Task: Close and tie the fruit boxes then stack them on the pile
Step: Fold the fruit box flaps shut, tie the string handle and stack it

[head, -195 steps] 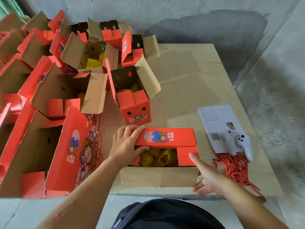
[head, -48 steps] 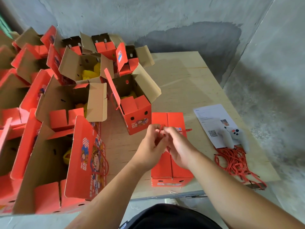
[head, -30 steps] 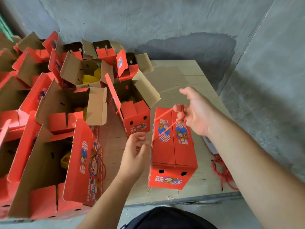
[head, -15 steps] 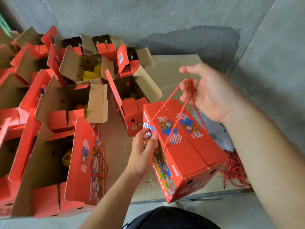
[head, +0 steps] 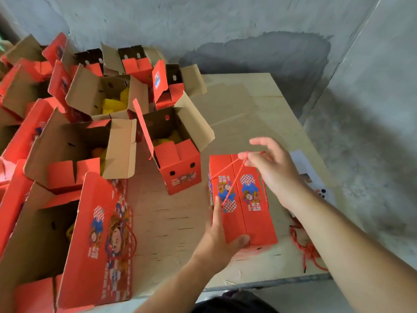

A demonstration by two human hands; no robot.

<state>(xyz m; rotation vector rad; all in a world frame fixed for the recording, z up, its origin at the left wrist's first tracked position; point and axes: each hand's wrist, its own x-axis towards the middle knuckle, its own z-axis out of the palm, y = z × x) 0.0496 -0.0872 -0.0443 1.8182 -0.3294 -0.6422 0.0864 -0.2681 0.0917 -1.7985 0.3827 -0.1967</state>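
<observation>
Closed red fruit box [head: 242,197] sits near the front edge of the plywood bench [head: 243,109], a red cord handle [head: 232,177] rising from its top. Right hand [head: 274,168] pinches the cord's loop above the box's far end, other fingers spread. Left hand [head: 217,242] grips the box's near left corner, thumb on the near end. Open boxes [head: 176,152] of yellow-netted fruit crowd the bench's left side; loose red cords [head: 304,247] lie by the right front corner.
</observation>
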